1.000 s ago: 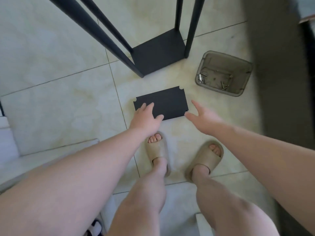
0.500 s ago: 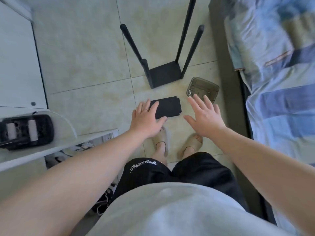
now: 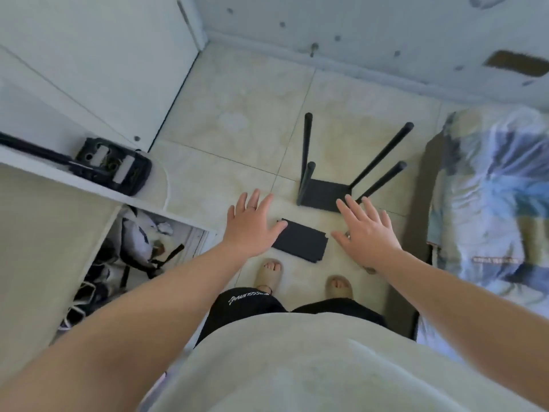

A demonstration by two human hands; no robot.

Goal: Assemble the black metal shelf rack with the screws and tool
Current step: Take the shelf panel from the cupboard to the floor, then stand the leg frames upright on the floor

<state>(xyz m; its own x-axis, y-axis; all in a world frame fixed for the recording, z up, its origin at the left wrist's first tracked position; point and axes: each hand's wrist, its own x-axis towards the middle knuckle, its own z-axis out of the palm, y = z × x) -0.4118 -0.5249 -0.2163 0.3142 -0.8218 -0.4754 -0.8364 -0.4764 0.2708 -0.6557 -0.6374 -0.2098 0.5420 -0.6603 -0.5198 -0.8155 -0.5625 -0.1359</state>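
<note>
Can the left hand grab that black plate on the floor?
Probably yes. The open left hand hovers above the plate with nothing between them, though it looks high up, so bending down may be needed.

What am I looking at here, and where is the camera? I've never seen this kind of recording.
There is no machine here. A person works with bare hands, and the one picture comes from a wide-angle camera worn on their head, looking down at the tiled floor. The left hand and right hand are both spread open, fingers straight, and hold nothing. Between them in the view, a loose black shelf panel lies flat on the floor. Beyond it stands the partly built rack, a black base with four posts pointing up. The person's sandalled feet are just below the panel. A bed is on the right and a white shelf on the left. No screws or tool show clearly.
</note>
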